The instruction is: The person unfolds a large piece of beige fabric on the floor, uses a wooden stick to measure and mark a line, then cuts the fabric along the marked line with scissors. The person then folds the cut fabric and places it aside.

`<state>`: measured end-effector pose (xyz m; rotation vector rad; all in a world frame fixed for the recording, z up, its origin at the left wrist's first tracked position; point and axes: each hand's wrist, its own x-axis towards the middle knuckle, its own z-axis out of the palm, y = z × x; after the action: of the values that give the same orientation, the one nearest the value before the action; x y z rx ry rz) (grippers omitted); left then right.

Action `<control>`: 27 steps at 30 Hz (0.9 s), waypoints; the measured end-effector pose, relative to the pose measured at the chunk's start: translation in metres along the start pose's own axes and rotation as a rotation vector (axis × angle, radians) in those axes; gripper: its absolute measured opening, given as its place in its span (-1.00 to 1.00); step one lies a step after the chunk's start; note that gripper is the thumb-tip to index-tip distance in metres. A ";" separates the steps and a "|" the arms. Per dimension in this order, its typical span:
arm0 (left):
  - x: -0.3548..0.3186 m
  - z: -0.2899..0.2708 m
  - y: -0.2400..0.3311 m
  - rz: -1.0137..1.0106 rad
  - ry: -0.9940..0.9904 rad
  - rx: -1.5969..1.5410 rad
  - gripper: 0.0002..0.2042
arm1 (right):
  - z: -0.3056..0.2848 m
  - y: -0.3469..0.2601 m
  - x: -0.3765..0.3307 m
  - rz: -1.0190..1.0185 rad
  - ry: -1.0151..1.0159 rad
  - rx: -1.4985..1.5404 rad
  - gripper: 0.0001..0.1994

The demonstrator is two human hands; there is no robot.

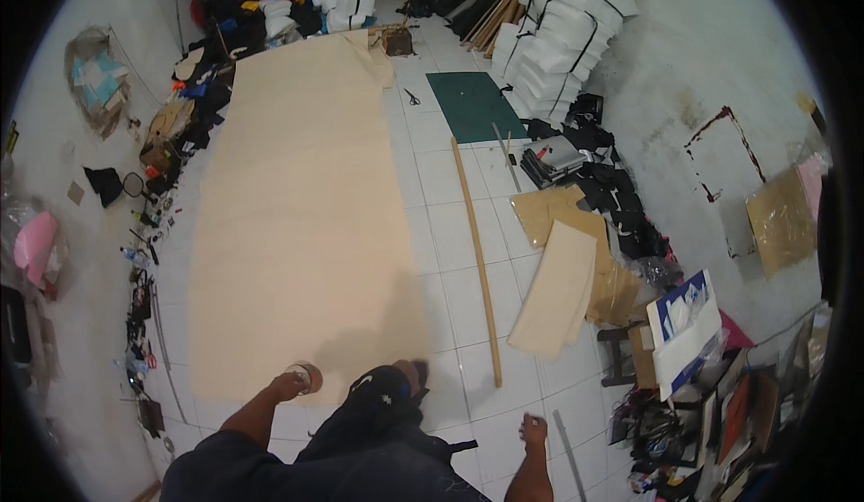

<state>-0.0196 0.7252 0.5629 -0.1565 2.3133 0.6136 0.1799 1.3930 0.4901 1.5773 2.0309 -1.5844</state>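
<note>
The left hand [290, 383] is clamped around a small round roll, apparently tape [309, 376], held just over the near edge of a long beige sheet [297, 205] that lies flat on the white tiled floor [441, 223] and runs from the person's feet to the far end of the room. The right hand [533, 430] hangs loose and apart from the left, low on the right, holding nothing that can be seen, near a thin metal ruler [569, 443] on the tiles. The roll looks light, stiff and easy to grip about its rim; the sheet looks thin, limp and wide, so it would likely sag and crease if lifted by one corner and is better taken at an edge with both hands. Just right of the sheet lies a long wooden stick [477, 264], and beyond it a dark green cutting mat [472, 104] with scissors [412, 97] beside it. To the right lie a smaller beige offcut [558, 291] on brown cardboard [549, 210], and a blue and white flat package [686, 318] leaning on clutter. White bundles strapped with black bands [562, 30] are stacked at the far right wall, where a brown rectangular board [781, 221] also leans
</note>
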 end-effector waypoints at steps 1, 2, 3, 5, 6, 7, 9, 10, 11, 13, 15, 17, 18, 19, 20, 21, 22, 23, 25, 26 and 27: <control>0.005 -0.008 -0.004 0.023 -0.001 0.039 -0.58 | 0.022 -0.055 0.010 -0.010 -0.039 -0.004 -0.65; 0.018 -0.004 0.003 0.064 -0.010 0.067 -0.58 | 0.030 -0.105 0.022 -0.026 -0.057 -0.014 -0.65; 0.040 0.001 0.024 -0.105 -0.063 -0.027 -0.58 | 0.024 -0.139 0.044 -0.074 -0.072 -0.034 -0.64; 0.084 0.013 0.034 -0.187 -0.081 0.086 -0.58 | 0.020 -0.186 0.089 -0.159 -0.101 -0.078 -0.64; 0.107 0.020 0.037 -0.239 -0.072 0.034 -0.59 | 0.019 -0.204 0.111 -0.191 -0.096 -0.111 -0.64; 0.131 0.022 0.041 -0.287 -0.054 -0.015 -0.60 | 0.016 -0.225 0.133 -0.221 -0.091 -0.140 -0.64; 0.194 0.008 0.071 -0.240 -0.094 0.236 -0.59 | 0.014 -0.249 0.159 -0.086 -0.094 -0.089 -0.63; 0.214 0.001 0.084 -0.230 -0.122 0.363 -0.58 | 0.009 -0.251 0.166 -0.010 -0.108 -0.070 -0.63; 0.241 -0.024 0.097 0.089 -0.200 0.531 -0.52 | 0.009 -0.254 0.178 0.071 -0.140 -0.089 -0.62; 0.305 -0.055 0.202 -0.002 0.016 0.289 -0.38 | -0.014 -0.243 0.194 0.185 -0.119 -0.122 -0.63; 0.338 -0.120 0.401 0.172 0.091 -0.139 -0.47 | -0.061 -0.231 0.203 0.353 -0.003 -0.035 -0.68; 0.353 -0.198 0.509 0.220 0.192 -0.264 -0.53 | -0.059 -0.239 0.229 0.496 -0.061 0.074 -0.74; 0.364 -0.224 0.543 0.265 0.232 -0.361 -0.54 | -0.053 -0.249 0.243 0.520 -0.120 0.092 -0.75; 0.375 -0.245 0.572 0.246 0.235 -0.405 -0.55 | -0.044 -0.267 0.259 0.551 -0.131 0.056 -0.77; 0.391 -0.263 0.597 0.233 0.233 -0.446 -0.56 | -0.037 -0.283 0.274 0.584 -0.136 0.022 -0.78; 0.405 -0.275 0.615 0.213 0.233 -0.490 -0.57 | -0.030 -0.301 0.289 0.616 -0.146 -0.015 -0.80; 0.422 -0.280 0.619 0.183 0.265 -0.485 -0.57 | -0.024 -0.323 0.316 0.628 -0.160 -0.046 -0.79; 0.440 -0.282 0.613 0.146 0.297 -0.479 -0.57 | -0.016 -0.346 0.345 0.621 -0.207 -0.071 -0.78; 0.469 -0.272 0.592 0.013 0.386 -0.492 -0.57 | -0.009 -0.400 0.411 0.564 -0.318 -0.140 -0.76; 0.474 -0.259 0.572 -0.085 0.446 -0.500 -0.56 | -0.001 -0.433 0.456 0.491 -0.414 -0.182 -0.75; 0.479 -0.237 0.543 -0.232 0.460 -0.450 -0.55 | 0.006 -0.467 0.505 0.396 -0.520 -0.223 -0.74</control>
<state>-0.6696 1.1212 0.5928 -0.8415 2.4929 1.0548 -0.4063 1.7528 0.4695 1.2234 1.4560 -1.3760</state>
